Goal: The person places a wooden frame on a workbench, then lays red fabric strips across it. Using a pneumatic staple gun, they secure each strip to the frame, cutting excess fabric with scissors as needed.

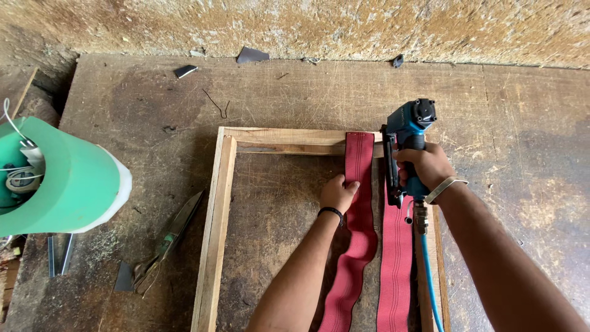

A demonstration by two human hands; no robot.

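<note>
A worn wooden workbench (295,92) carries everything, and the landmark on it is an open wooden frame (218,209) lying flat near the middle. Left of the frame stands a green and white container (67,184) with cables in it; between it and the frame lie metal shears (175,230).

Across the frame's inside run two red webbing straps (359,209), side by side. The left strap's end sits on the frame's far rail; the second strap (398,258) lies just right of it, along the frame's right rail.

The right hand (427,166) is wrapped fully around the handle of a blue pneumatic stapler (409,135), which stands upright over the frame's far right corner, its blue air hose (430,276) trailing back along the forearm. The left hand (337,192) presses the left strap's edge with curled fingers, holding it flat, forearm reaching straight in over the frame.

The likely risk: the strap slackens or skews if that hand eases, so a staple could land crooked; the fingers also rest close to the stapler's nose.
</note>
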